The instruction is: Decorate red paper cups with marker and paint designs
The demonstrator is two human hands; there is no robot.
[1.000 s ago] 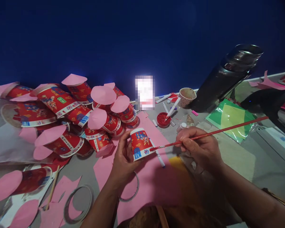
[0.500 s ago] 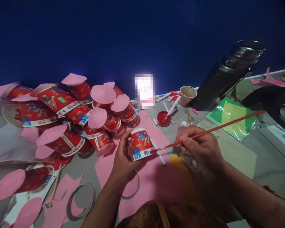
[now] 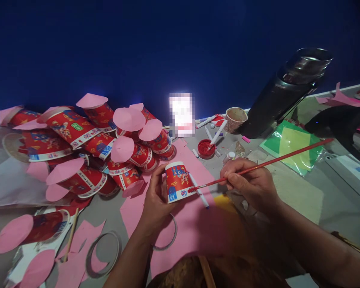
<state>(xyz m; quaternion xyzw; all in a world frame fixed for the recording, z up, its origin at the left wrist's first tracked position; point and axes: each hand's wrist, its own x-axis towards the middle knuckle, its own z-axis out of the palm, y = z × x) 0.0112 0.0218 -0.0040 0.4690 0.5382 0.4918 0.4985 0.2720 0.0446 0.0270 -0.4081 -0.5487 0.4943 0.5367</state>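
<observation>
My left hand (image 3: 157, 190) is closed around a red printed paper cup (image 3: 179, 181), holding it tilted above a large pink paper sheet (image 3: 195, 232). Between the thumb and fingers of my right hand (image 3: 248, 180) is a long red paintbrush (image 3: 276, 159). Its bristles touch the cup's right side near the white band at the lower rim. A white marker (image 3: 201, 196) with a blue tip lies behind the cup on the pink paper. Farther back sits a small tub of red paint (image 3: 206, 149), with a white pen resting in it.
At left, several red cups with pink paper cones (image 3: 78, 132) are piled up. Tape rolls (image 3: 103, 272) and pink scraps lie in front. A black thermos (image 3: 276, 96), a paper cup (image 3: 236, 119) and a green packet (image 3: 292, 146) stand or lie at right. A bright pixelated screen (image 3: 182, 115) is behind.
The brush tip has shifted very slightly left along the cup's lower band. The view has moved a little; both hands keep their hold.
</observation>
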